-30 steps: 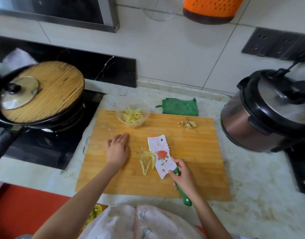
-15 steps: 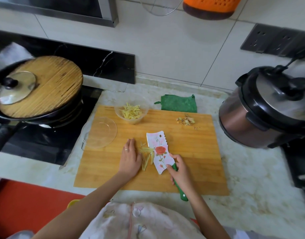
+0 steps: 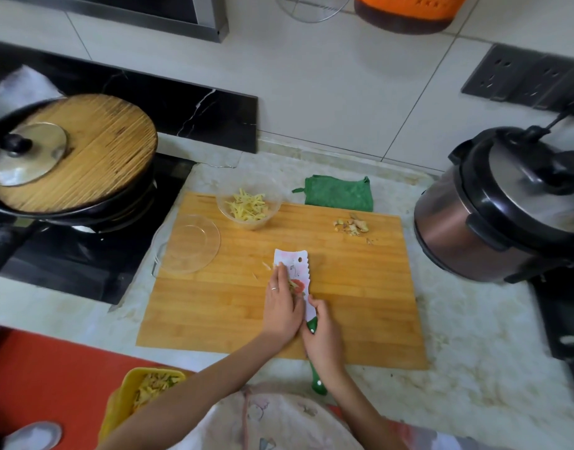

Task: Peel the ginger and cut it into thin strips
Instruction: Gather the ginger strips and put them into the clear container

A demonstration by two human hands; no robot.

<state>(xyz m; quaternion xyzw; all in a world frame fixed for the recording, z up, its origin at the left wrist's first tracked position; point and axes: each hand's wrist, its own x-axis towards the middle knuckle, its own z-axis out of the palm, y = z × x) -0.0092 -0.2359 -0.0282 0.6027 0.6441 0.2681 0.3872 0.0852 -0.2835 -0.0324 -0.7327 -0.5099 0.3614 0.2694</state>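
Peeling's done, most ginger strips sit in the bowl (image 3: 250,224). My left hand (image 3: 280,306), flat, presses remaining strips (image 3: 292,283) onto the knife (image 3: 297,262); right hand (image 3: 323,339) grips its handle

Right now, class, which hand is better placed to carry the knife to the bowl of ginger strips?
Probably the right hand: it grips the knife's green handle. The left hand lies flat, pressing cut ginger onto the blade.

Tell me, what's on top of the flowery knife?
Yellow ginger strips lie on the knife, with fingers of the left hand over them. That hand hides part of the blade.
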